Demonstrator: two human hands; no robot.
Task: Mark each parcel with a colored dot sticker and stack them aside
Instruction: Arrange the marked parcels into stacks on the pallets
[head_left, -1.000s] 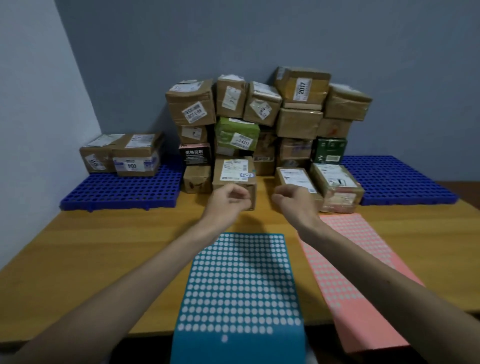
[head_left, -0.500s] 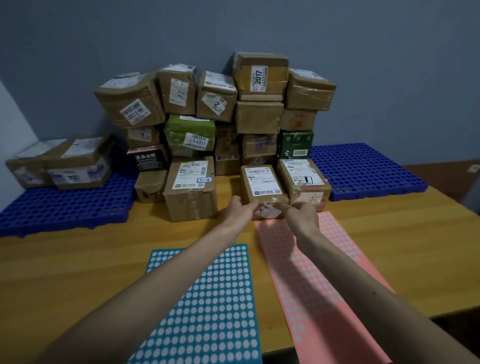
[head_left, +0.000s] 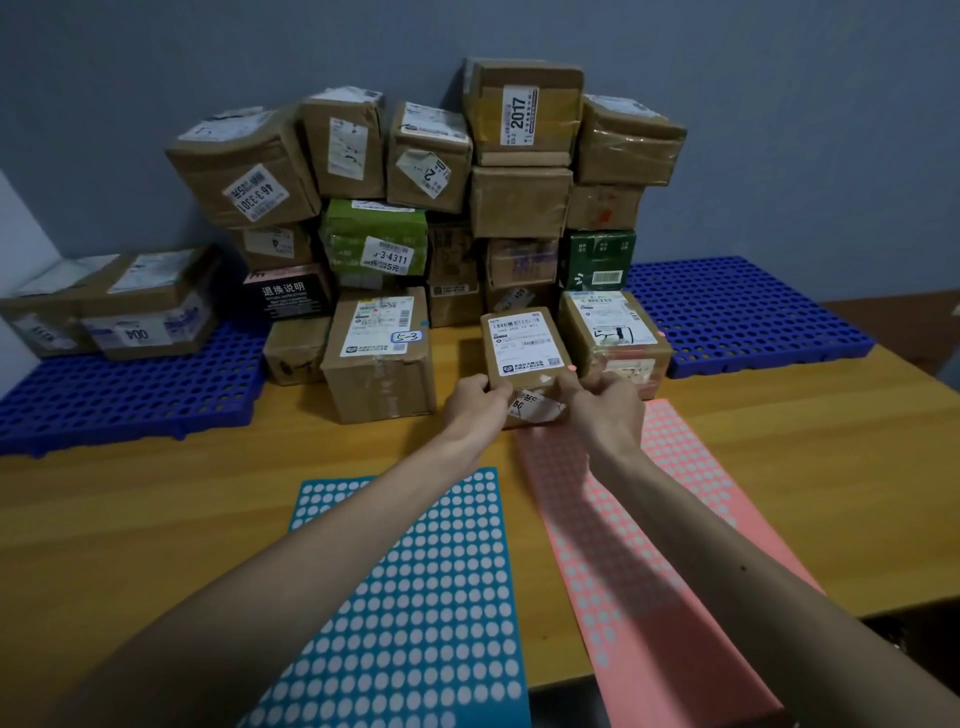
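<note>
Parcel: a small taped cardboard box with a white label on top. It sits on the table at the front of the pile, between a bigger box on its left and a similar box just beside it on its right. It looks stiff and probably light enough for one hand. The tape may be slick, so the near corners and side walls seem the soundest places to hold, rather than the crumpled label on its near face. A small pink spot shows at its right top edge, perhaps a dot sticker; it is too small to be sure.

Left hand grips the near left corner with its fingers curled onto the box. Right hand holds the near right corner the same way. Both forearms reach straight forward, the left over the blue sheet and the right over the pink sheet, which lie flat on the table at its near edge.

Farther out, blue mats flank the pile, and the left one carries two more boxes.
</note>
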